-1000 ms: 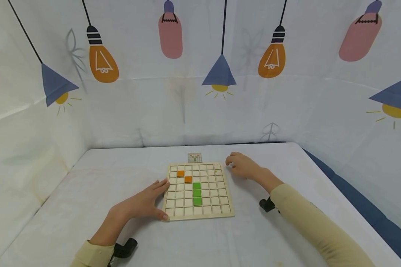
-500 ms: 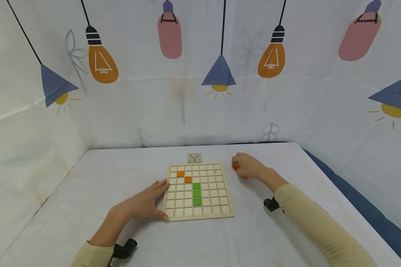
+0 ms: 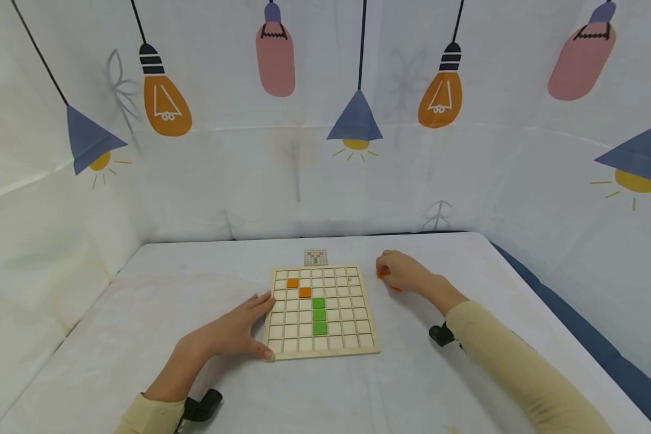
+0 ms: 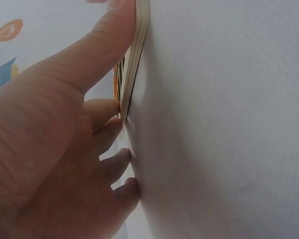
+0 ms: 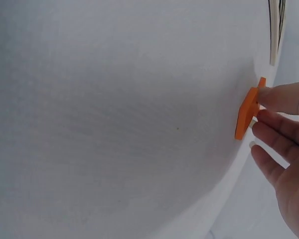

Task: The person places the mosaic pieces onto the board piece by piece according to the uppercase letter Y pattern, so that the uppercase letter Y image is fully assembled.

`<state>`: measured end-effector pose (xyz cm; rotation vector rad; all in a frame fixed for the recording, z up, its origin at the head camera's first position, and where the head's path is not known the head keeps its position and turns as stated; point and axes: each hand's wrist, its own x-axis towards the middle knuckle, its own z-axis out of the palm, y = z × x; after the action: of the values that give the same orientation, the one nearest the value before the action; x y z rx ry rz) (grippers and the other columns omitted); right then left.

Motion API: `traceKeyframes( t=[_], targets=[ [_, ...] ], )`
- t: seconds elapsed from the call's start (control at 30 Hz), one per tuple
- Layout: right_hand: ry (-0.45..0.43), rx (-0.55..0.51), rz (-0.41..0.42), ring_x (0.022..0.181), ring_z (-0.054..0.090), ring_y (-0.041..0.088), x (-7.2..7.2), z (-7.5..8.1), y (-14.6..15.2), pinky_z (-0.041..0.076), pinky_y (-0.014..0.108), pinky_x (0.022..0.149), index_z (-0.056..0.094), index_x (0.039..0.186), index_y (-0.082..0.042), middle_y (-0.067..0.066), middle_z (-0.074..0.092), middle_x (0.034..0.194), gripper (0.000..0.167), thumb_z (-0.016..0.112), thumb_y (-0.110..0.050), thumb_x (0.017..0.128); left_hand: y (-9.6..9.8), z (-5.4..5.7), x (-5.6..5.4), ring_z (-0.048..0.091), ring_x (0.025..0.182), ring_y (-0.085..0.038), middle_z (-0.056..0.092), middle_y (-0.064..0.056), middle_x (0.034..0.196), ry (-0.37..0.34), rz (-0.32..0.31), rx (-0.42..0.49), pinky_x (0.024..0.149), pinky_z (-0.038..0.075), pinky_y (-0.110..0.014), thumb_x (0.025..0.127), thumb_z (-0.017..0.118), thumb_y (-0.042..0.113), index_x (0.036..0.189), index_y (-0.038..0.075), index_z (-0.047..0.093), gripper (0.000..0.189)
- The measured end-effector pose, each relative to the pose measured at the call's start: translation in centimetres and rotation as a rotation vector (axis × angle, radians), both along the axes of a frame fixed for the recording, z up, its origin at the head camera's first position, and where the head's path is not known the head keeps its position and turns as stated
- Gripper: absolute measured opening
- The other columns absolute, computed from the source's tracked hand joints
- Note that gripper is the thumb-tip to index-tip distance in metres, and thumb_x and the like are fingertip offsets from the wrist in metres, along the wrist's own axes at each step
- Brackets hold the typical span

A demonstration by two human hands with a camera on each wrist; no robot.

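Observation:
A wooden grid board (image 3: pixel 347 325) lies on the white table, with two orange tiles (image 3: pixel 305 292) set diagonally and a column of three green tiles (image 3: pixel 319 315). My left hand (image 3: pixel 235 330) rests along the board's left edge, thumb at the near corner and fingers spread further up; its fingertips meet the edge in the left wrist view. Right of the board, my right hand (image 3: pixel 407 271) is down at loose orange tiles (image 3: pixel 395 289), largely hidden under it. The right wrist view shows thumb and fingers pinching an orange tile (image 5: pixel 262 82), with another orange tile (image 5: pixel 246 114) against it.
Behind the board lies a small pattern card (image 3: pixel 316 257) with a printed grid. White cloth walls (image 3: pixel 222 169) printed with lamps and bulbs rise behind and beside the table. Black wrist mounts (image 3: pixel 202 405) hang below both sleeves.
My right hand has moved slightly right, away from the board's far corner, and orange tiles now show beneath it. My left hand and the board stay put.

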<state>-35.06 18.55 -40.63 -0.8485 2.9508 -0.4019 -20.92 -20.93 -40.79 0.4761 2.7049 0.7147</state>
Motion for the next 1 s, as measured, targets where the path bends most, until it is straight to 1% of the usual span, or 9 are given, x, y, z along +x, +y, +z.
traceKeyframes(
  t=[0.07,0.27,0.37,0.6,0.77,1.0],
  targets=[
    [0.004,0.004,-0.005,0.082,0.053,0.015,0.00,-0.06,-0.02,0.046,0.030,0.076,0.069,0.091,-0.016,-0.001,0.059,0.091,0.011,0.067,-0.005,0.090,0.03,0.05,0.04,0.008,0.155,-0.041,0.017,-0.008,0.168,0.002,-0.003,0.002,0.120,0.020,-0.062,0.067,0.085,0.055,0.159,0.010,0.024,0.119],
    [-0.011,0.006,-0.021,0.082,0.051,0.017,0.18,-0.07,0.03,0.044,0.031,0.073,0.070,0.094,-0.017,0.001,0.058,0.090,0.029,0.061,0.007,0.081,0.07,0.09,0.09,0.008,0.155,-0.041,0.017,-0.008,0.168,0.004,-0.002,0.005,0.120,0.020,-0.063,0.068,0.085,0.054,0.159,0.010,0.024,0.118],
    [-0.017,0.007,-0.022,0.082,0.050,0.018,0.34,0.06,-0.07,0.044,0.031,0.073,0.070,0.095,-0.016,0.001,0.058,0.091,0.031,0.061,0.009,0.079,0.05,0.09,0.12,0.008,0.155,-0.041,0.017,-0.008,0.168,0.007,-0.004,0.004,0.120,0.020,-0.063,0.068,0.085,0.054,0.159,0.010,0.024,0.118],
    [-0.027,-0.009,-0.028,0.082,0.050,0.018,0.51,0.14,-0.13,0.044,0.030,0.071,0.069,0.094,-0.015,0.002,0.057,0.090,0.026,0.063,0.006,0.079,0.08,0.17,0.19,0.009,0.155,-0.040,0.017,-0.008,0.168,-0.005,0.005,0.006,0.120,0.020,-0.062,0.068,0.086,0.053,0.159,0.010,0.024,0.118],
    [0.000,-0.023,-0.029,0.082,0.050,0.017,0.37,-0.19,-0.01,0.044,0.030,0.072,0.068,0.092,-0.016,0.001,0.057,0.090,0.021,0.066,0.001,0.081,0.07,0.11,0.18,0.009,0.155,-0.040,0.017,-0.007,0.168,-0.002,0.008,0.003,0.120,0.020,-0.062,0.067,0.086,0.054,0.159,0.011,0.024,0.118],
    [0.042,-0.040,-0.023,0.083,0.050,0.017,0.41,-0.22,-0.23,0.044,0.031,0.074,0.067,0.091,-0.018,0.000,0.057,0.090,0.019,0.066,-0.001,0.082,0.08,-0.01,0.13,0.008,0.155,-0.041,0.017,-0.008,0.168,0.008,-0.001,0.004,0.120,0.020,-0.062,0.067,0.086,0.054,0.159,0.010,0.024,0.119]
  ],
)
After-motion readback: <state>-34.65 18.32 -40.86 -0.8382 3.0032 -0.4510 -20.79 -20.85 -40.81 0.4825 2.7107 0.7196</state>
